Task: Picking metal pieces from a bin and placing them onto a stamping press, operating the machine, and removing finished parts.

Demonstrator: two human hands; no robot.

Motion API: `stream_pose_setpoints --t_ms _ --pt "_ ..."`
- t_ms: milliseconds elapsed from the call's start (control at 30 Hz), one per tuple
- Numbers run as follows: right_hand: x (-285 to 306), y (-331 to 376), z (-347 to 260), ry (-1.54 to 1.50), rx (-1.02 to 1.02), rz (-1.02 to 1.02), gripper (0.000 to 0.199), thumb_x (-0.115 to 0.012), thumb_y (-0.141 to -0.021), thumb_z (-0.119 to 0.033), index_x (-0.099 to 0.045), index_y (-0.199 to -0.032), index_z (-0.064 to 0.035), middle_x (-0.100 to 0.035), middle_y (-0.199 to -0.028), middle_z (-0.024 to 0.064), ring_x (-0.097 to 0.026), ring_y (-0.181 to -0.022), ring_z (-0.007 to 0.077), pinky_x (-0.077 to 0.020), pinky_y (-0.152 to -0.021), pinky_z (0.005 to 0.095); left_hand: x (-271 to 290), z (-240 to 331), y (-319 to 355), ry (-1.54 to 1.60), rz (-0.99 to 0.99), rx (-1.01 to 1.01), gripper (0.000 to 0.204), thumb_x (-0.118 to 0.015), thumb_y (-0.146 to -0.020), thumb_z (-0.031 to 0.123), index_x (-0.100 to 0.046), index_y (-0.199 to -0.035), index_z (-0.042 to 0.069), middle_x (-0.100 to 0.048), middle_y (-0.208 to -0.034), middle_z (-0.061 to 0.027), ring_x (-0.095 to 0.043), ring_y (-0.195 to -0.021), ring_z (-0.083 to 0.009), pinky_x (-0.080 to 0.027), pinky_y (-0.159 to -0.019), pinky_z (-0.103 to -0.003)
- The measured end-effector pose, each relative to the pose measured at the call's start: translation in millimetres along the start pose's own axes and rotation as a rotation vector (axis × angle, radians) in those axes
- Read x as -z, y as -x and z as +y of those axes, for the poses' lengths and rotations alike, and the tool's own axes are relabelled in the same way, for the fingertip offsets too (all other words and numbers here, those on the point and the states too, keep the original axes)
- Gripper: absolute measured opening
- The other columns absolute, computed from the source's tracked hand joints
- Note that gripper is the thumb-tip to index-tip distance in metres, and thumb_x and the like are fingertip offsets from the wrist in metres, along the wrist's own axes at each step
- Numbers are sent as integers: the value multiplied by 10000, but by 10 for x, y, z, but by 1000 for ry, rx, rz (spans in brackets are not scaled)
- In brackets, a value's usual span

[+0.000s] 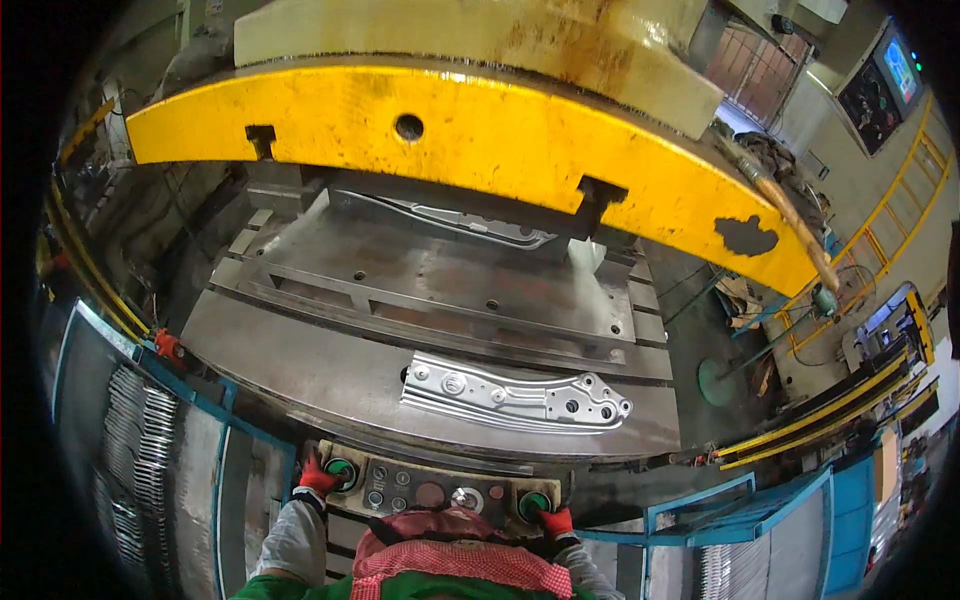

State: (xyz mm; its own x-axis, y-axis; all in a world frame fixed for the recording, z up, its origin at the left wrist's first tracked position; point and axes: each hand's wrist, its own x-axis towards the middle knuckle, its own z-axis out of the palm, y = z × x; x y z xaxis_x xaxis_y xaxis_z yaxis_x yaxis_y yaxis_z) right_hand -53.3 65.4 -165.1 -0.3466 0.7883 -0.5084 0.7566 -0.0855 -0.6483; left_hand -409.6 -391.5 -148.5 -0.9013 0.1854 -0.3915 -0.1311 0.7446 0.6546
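Note:
My left hand (318, 475), in a red glove with dark fingertips, rests at the left green button (343, 473) of a control panel (415, 480). Its fingers reach onto the button's edge and grip nothing. At the panel's other end my right hand (556, 522), gloved alike, touches the right green button (534, 505), fingers stretched toward it. Beyond the panel, a silvery stamped metal part (515, 396) with holes lies flat on the press bed (300, 345). Farther back, another stamped metal part (470, 222) sits in the die, partly hidden beneath the yellow press ram (480, 120).
Blue-framed racks stand on both sides; the left rack (210, 405) holds rows of stacked metal parts (150, 450), the right rack (760, 515) more. A wooden-handled tool (780, 195) leans at the ram's right end. A lit screen (897, 68) hangs at upper right.

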Motion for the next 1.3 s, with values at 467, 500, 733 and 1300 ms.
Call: stream_pose_setpoints --t_ms 467,500,733,1300 --pt "1211 257 -1273 10 366 570 864 -766 -659 -314 -332 -1328 18 -412 -1301 257 -393 -1214 363 -312 -1013 423 548 527 382 253 408 -5 820 -693 -761 195 -212 -1410 54 -305 -1410 -181 -309 -1293 -297 -257 -1061 -380" --pt "1265 424 -1928 78 522 483 892 -793 -618 -265 -327 -1331 -1 -385 -1323 241 -371 -1216 383 -301 -1019 432 750 378 434 7 674 -53 790 -684 -770 199 -235 -1404 54 -310 -1408 -180 -320 -1286 -309 -255 -1063 -387" --pt "827 319 -3803 1065 1178 -91 1089 -779 -497 -493 -273 -1372 -89 -348 -1361 185 -289 -1284 345 -192 -1059 506 1533 3539 -131 -396 622 -1037 710 -628 -763 419 -386 -1315 43 -364 -1381 -129 -290 -1302 -297 -169 -1092 -440" --pt "553 -230 -3563 914 1293 -219 1103 -786 -450 -473 -300 -1371 -109 -460 -1264 152 -400 -1198 338 -214 -1053 490 1308 6017 -1563 -626 673 -1659 154 -534 -697 134 -582 -840 102 -571 -751 -90 -591 -720 -288 -467 -626 -382"
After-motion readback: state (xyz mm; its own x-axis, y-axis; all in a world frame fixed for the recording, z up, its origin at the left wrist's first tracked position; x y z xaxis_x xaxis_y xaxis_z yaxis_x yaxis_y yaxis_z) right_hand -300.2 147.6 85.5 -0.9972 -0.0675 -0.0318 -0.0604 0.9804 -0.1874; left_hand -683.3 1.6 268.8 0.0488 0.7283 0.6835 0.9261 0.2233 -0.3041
